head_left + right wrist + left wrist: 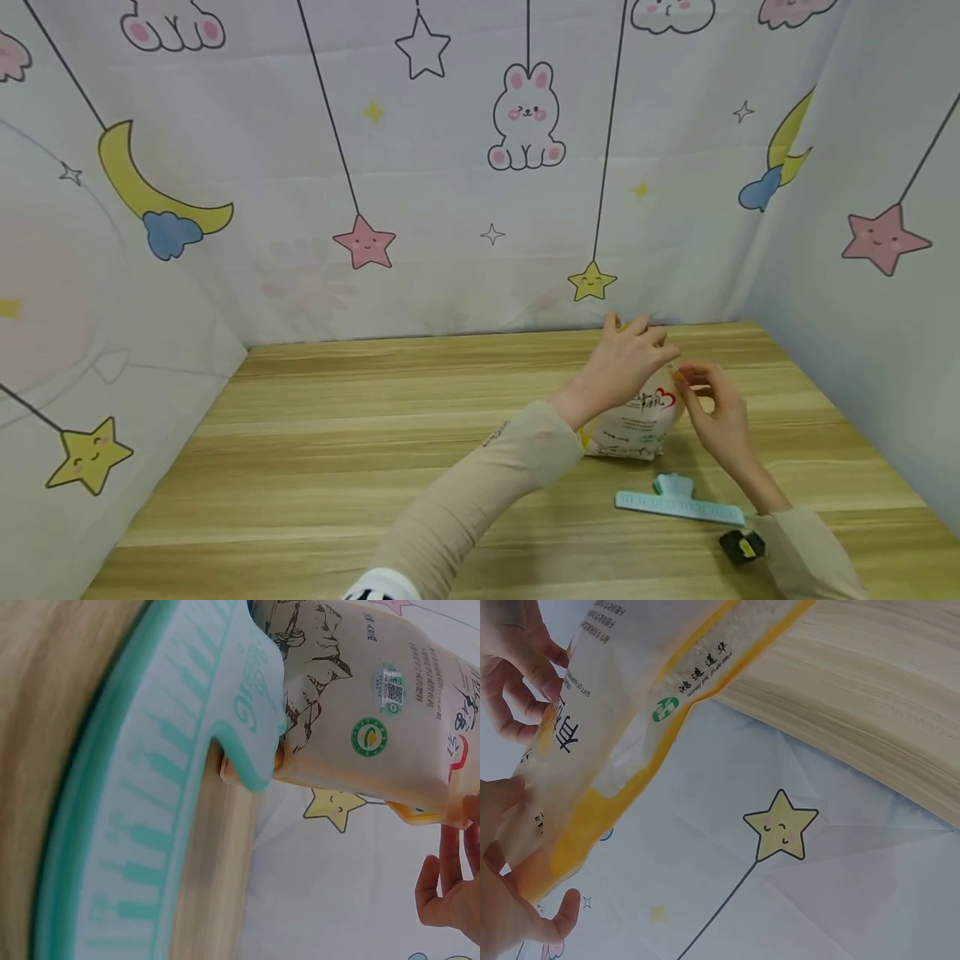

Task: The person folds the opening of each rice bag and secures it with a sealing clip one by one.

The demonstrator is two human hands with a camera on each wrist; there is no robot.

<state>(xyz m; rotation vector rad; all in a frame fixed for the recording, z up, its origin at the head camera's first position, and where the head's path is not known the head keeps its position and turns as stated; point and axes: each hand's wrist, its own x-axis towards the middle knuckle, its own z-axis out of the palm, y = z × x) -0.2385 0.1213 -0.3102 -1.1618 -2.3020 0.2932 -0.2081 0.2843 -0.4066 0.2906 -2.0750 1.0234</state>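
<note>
Light wooden desk (337, 467) with lengthwise grain, enclosed on three sides by a white fabric backdrop (420, 275) printed with hanging stars, yellow crescent moons, blue clouds and a pink-eared rabbit (527, 117). A long pale teal plastic sealing clip (677, 502) with ruler markings lies flat on the desk, near its front right edge.

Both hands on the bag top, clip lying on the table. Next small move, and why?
Probably fold the top of the bag flat. Both the left hand and right hand pinch its upper edge, the bag stands upright, and the sealing clip lies unused on the table beside it.
</note>
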